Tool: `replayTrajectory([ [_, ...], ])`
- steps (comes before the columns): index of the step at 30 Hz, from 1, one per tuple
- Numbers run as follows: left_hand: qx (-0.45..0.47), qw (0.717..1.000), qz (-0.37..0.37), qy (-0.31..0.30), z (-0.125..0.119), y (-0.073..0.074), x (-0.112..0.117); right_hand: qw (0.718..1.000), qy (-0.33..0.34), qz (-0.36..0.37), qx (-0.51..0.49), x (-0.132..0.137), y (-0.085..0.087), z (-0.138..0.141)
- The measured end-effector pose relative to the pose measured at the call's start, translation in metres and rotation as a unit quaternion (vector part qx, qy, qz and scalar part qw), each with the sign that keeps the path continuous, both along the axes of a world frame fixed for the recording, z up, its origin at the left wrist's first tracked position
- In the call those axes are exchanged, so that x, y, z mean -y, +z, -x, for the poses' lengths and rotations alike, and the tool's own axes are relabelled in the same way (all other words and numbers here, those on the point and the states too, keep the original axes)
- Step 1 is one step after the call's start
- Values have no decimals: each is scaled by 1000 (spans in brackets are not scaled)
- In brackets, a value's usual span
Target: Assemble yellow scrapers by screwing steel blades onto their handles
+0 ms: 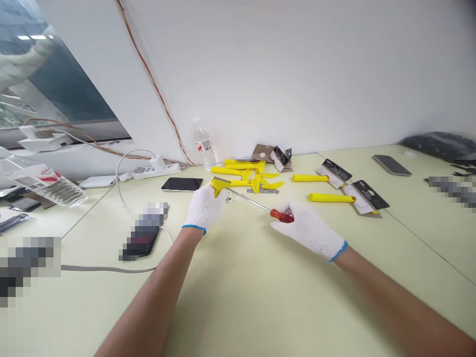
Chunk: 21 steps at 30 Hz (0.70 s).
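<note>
Both my hands wear white knit gloves. My left hand (203,208) is closed on a yellow scraper head (219,186) with a grey blade, held just above the pale table (238,287). My right hand (307,228) grips a screwdriver (260,206) by its red handle, and the thin metal shaft points left to the scraper head. Small loose screws (228,199) lie under the tip. Behind them is a pile of yellow scraper parts (253,176) and two separate yellow handles (330,198).
A black phone (182,184) lies left of the scraper; another phone on a white cable (143,238) sits nearer me. A water bottle (204,145), power strip (156,171) and carded packages (366,196) stand behind. A dark phone (392,165) is far right.
</note>
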<state>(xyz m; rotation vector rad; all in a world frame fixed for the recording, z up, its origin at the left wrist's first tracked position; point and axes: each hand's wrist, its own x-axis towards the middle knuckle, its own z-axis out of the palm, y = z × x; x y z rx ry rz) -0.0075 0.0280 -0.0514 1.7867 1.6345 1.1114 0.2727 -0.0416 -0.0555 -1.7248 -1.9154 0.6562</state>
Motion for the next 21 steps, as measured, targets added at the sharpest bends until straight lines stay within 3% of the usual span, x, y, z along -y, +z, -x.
replayTrajectory([
  [8,-37,999,-5,9,-1,-5,-2,989,3,-116,87,6,8,4],
  [10,-38,999,-8,6,-1,-5,-2,996,14,-73,56,4,6,2],
  [13,-38,999,-11,4,-1,-4,-2,997,24,68,-26,-2,1,-3],
  [15,-36,999,-11,5,0,-3,-2,993,19,103,-48,-3,-1,-5],
  [18,-34,999,-9,8,1,-3,-2,1000,-5,20,-19,-1,-2,-2],
  [21,-29,1000,-4,7,1,-4,-1,994,-4,-73,87,5,-1,4],
])
